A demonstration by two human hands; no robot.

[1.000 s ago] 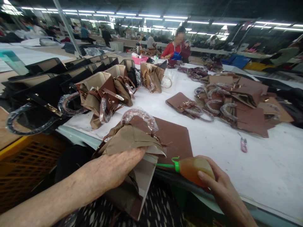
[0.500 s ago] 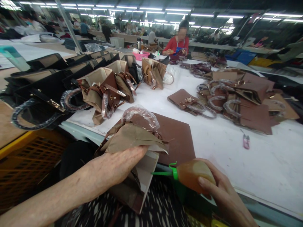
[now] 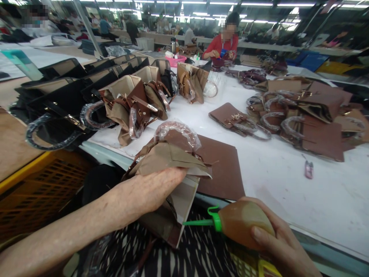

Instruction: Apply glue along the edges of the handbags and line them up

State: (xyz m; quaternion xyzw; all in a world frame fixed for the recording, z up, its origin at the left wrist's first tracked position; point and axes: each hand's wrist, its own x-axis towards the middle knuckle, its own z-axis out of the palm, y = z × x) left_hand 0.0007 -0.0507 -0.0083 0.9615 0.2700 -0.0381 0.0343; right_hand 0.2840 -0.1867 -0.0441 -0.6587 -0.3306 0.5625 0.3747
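Left hand [image 3: 158, 186] — outstretched — against lining [image 3: 173, 157]; right hand [image 3: 278, 236] cupping bottle [image 3: 245, 221].

Head-worn camera, lone view, facing forward and down; white table [image 3: 276, 188] close below, ceiling lights [image 3: 256, 4] far off.

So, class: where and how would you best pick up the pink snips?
Likely by the pink handle, coming from the near side of the table: the snips lie flat, handle toward the wearer, narrow tip pointing away.

Left hand [image 3: 164, 186] outstretched, bare forearm [image 3: 86, 223] slanting inward; right hand [image 3: 276, 234] curled.
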